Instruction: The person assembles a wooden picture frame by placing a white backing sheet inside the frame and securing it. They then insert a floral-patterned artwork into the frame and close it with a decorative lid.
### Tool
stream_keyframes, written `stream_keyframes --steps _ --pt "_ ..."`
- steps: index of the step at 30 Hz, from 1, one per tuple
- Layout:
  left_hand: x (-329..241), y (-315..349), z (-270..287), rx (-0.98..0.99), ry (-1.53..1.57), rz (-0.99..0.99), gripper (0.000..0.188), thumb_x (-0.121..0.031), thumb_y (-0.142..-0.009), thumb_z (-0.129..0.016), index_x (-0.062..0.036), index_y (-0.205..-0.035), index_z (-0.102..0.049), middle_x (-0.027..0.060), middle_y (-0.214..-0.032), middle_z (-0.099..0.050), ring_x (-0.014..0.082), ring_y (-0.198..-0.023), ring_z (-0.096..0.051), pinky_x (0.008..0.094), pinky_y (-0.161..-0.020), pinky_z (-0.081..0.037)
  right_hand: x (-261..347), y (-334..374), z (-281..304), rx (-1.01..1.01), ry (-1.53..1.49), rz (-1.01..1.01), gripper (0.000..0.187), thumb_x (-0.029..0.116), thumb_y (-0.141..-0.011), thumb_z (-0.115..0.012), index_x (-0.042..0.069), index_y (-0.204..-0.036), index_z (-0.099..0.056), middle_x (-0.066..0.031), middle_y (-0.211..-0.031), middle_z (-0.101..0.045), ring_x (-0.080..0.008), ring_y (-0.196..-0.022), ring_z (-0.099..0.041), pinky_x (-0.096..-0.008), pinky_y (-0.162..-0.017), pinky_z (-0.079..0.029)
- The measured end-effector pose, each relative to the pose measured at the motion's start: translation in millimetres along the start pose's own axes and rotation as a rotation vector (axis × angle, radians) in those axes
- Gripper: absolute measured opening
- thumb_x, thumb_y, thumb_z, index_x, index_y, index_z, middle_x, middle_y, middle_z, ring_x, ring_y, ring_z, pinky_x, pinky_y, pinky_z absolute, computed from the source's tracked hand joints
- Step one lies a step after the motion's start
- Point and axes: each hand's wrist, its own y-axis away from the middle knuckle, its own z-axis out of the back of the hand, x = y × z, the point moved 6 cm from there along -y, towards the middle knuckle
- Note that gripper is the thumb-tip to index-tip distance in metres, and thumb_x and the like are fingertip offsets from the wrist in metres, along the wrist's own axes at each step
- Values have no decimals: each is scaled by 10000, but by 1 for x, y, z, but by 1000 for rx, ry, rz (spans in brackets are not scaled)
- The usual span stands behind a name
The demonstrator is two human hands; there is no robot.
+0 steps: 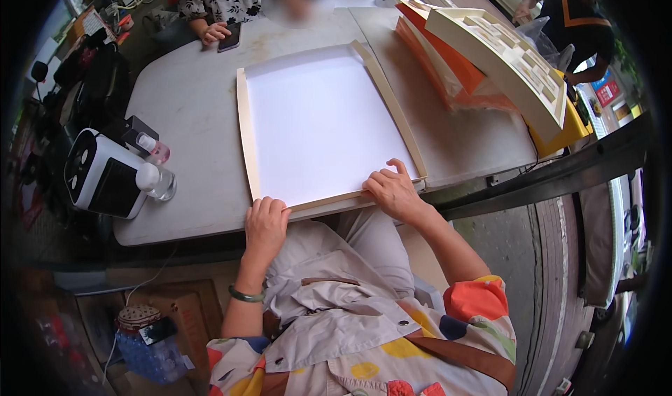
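Note:
A wide, shallow white tray [322, 116] with a smooth white base and raised cream rims lies on the table in front of me. My left hand [266, 222] is closed at its near left corner, with the fingers bent over the rim. Close to the near right corner, my right hand [392, 191] grips the near rim, its index finger raised a little over the base. Both thumbs and the underside of the near rim are partly hidden.
On the pale table [175, 81], a black-and-white device [105, 175], a clear bottle [159, 183] and a pink bottle [157, 149] stand left. A person's hand [213, 33] rests beside a phone [229, 39] at the far edge. Cream compartmented panels [507, 60] lean over orange sheets [448, 60] right.

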Motion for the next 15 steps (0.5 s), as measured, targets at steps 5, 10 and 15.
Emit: stream_keyframes --steps 5,10,15 --pt "-2 -1 2 8 -2 -2 135 -141 -891 -683 -68 -931 -576 98 -907 -565 313 -885 -550 425 -781 -439 -47 38 29 3 106 -78 142 179 -847 -733 121 -838 -604 -14 -775 -592 -208 -826 -629 -523 -1056 -371" --pt "0 0 -2 11 -36 -4 165 -152 -863 -719 -93 -927 -578 74 -915 -567 295 -886 -557 424 -769 -429 -58 44 27 37 92 -75 145 191 -852 -740 128 -853 -609 -14 -796 -589 -206 -865 -626 -534 -1032 -376" --pt "-2 -1 3 1 -7 5 158 -149 -862 -715 -98 -938 -586 67 -914 -566 288 -898 -554 425 -777 -423 -57 46 19 63 93 -100 131 180 -868 -715 119 -875 -599 -41 -833 -586 -240 -909 -614 -537 -1028 -369"
